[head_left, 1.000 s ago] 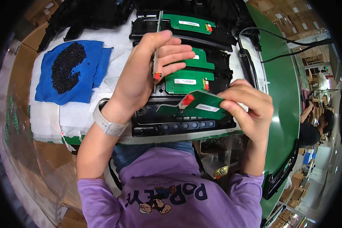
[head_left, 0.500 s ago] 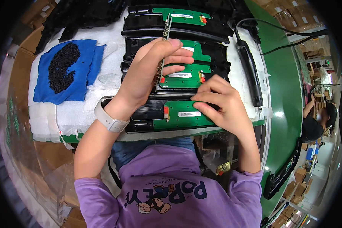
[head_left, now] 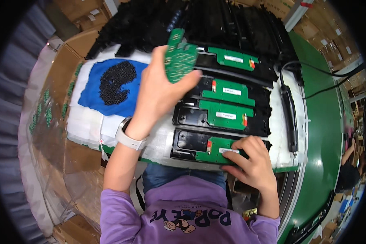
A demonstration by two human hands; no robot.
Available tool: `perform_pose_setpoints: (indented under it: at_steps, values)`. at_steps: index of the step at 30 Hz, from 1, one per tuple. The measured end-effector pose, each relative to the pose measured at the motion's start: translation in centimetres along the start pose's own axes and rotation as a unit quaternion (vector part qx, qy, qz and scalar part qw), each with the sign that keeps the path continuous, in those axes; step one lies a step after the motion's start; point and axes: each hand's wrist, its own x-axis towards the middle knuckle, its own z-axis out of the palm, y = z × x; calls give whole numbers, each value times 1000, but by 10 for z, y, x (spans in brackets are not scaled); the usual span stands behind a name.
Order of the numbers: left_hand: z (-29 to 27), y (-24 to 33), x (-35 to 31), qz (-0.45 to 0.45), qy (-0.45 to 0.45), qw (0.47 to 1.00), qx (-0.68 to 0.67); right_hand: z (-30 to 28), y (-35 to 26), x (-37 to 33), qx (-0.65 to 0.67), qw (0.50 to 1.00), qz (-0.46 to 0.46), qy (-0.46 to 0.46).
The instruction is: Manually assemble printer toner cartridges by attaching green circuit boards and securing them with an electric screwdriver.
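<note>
My left hand [head_left: 158,91] is raised over the left part of the work area, its thumb and fingers closed on a loose green circuit board [head_left: 179,61] tilted up on edge. My right hand [head_left: 254,166] rests at the nearest black plastic housing [head_left: 187,140]. Its bent fingers lie over the green board [head_left: 215,156] seated there, and the thumb is by the housing's near edge. Beyond it are more housings with green boards, among them the second board [head_left: 227,115], the third board [head_left: 234,92] and the farthest board [head_left: 232,59].
A heap of small black screws [head_left: 116,83] lies on a blue cloth [head_left: 89,97] at the left. To the right, a black corded electric screwdriver [head_left: 289,118] lies on white padding. More black housings [head_left: 227,24] are stacked at the back. A co-worker [head_left: 347,175] is at far right.
My left hand has lifted away from the housings, up and to the left, with the loose board. My right hand has moved onto the nearest board. The whole view has shifted.
</note>
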Motion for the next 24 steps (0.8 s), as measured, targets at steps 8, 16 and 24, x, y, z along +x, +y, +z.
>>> perform_pose_setpoints:
  at_steps: [8, 16, 24]
  values:
    - [-38, -32, -5, 35, 14, 921, 387, 4, 3, 9, 23, 999, -20, 31]
    - [-102, -68, -4, -57, 68, 814, 575, -1, 1, 9, 14, 1000, -19, 18]
    - [-106, -77, -6, 24, 114, 852, 510, -30, 11, 3, 36, 994, 18, 97]
